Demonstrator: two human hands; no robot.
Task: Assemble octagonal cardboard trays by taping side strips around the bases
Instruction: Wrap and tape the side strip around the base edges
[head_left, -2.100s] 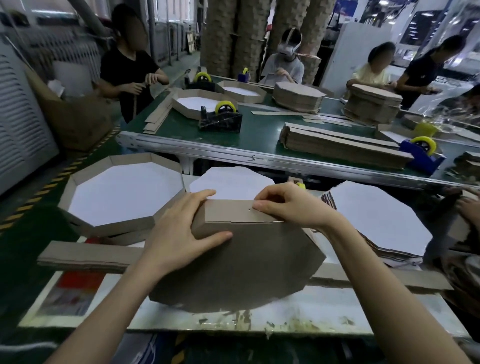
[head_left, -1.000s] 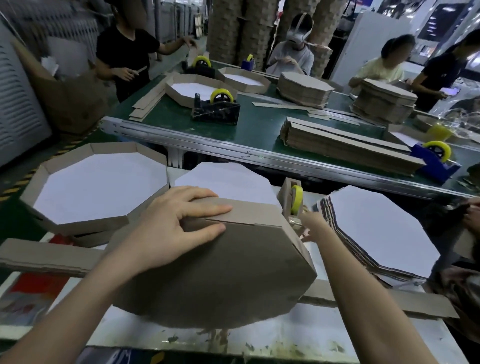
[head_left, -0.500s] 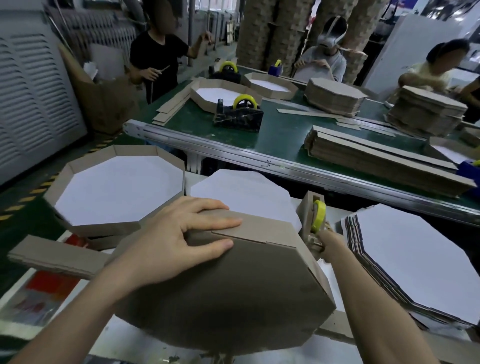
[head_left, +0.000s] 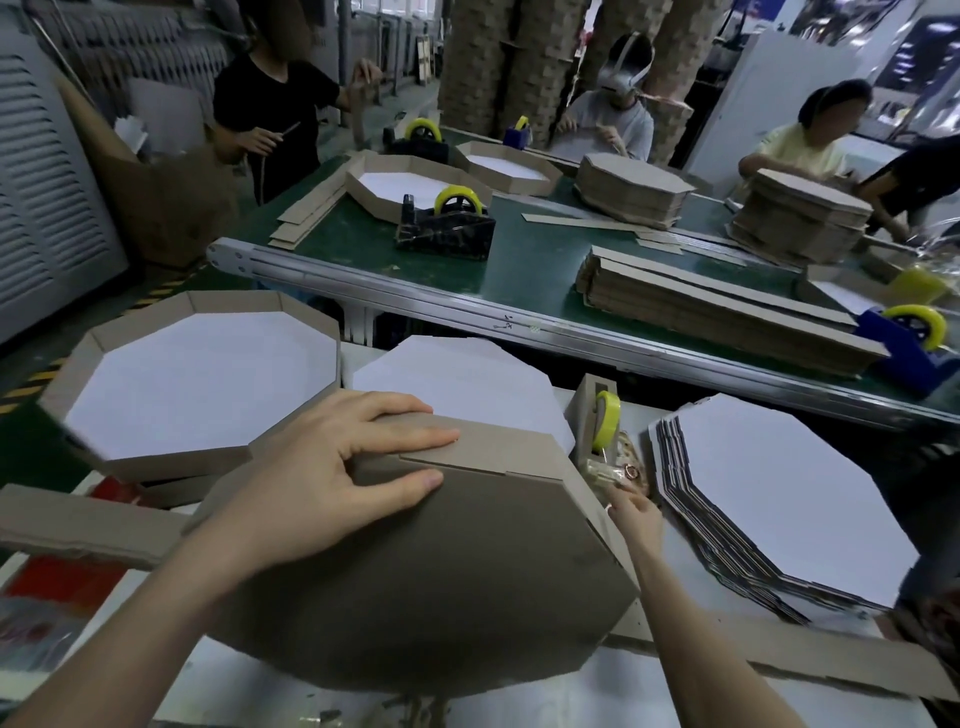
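Nearby, tape dispenser (head_left: 602, 422) and base stack (head_left: 779, 499); left hand (head_left: 332, 483) flat on tray (head_left: 441, 587), right hand (head_left: 632, 514) behind its corner, grip unclear.

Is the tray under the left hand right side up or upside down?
Upside down. The tray shows its plain brown underside, while the finished tray beside it shows a white inside ringed by walls.

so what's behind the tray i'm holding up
A white octagonal base lies just behind the tilted tray, which the left hand presses. The tray covers the base's near edge, and the tray's own inside faces away, unseen.
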